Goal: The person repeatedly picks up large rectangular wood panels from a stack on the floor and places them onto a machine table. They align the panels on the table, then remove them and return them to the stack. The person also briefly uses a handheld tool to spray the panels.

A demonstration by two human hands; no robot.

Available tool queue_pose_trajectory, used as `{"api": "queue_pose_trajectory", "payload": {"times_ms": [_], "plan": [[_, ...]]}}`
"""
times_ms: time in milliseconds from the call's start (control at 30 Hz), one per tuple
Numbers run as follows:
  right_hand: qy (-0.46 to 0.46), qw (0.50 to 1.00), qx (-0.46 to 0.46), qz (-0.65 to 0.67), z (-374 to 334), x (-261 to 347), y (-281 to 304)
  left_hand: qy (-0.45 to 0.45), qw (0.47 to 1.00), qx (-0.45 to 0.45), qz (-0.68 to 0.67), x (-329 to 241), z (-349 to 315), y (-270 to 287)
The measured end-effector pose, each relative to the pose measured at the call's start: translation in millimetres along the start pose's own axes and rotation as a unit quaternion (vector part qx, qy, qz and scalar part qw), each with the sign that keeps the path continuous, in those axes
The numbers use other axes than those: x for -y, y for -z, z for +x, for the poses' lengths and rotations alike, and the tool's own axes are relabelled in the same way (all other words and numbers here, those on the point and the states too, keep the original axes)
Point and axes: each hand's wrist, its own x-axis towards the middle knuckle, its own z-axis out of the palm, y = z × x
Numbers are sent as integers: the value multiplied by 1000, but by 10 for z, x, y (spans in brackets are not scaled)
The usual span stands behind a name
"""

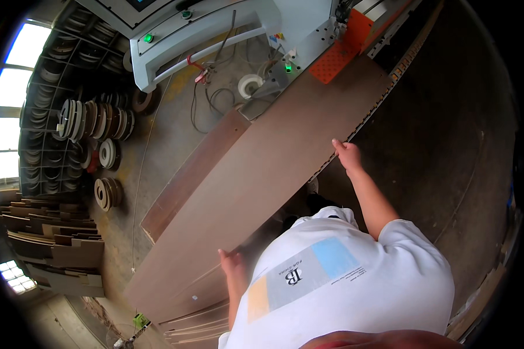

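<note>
A long, flat brown board (256, 174) stretches diagonally from the lower left up to the machine at the upper right. My right hand (349, 157) grips its near edge beside a roller track (374, 111), thumb on the top face and fingers curled at the edge. Farther down the same edge, my left hand (234, 266) holds the board, its thumb pointing up and its other fingers partly hidden. The board's far end lies by an orange perforated guard (327, 67) on the machine.
A grey machine (206, 35) with green-lit buttons stands ahead. Beyond the board lies a reddish-brown support panel (192, 174). Loose cables (195, 110) hang above the floor. At left are rolls of edging strip (96, 119) and stacked boards (70, 256). More boards (201, 327) lie at lower left.
</note>
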Motion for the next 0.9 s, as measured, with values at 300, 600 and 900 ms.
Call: {"api": "queue_pose_trajectory", "payload": {"times_ms": [300,600,900], "plan": [[15,1000,-19,1,708,36,514,17,999,17,21,359,-257,-780],[31,990,-122,66,1366,-56,812,15,994,87,61,777,-273,-1226],[21,993,-43,-106,897,-12,536,-55,924,252,283,666,-497,-1088]]}}
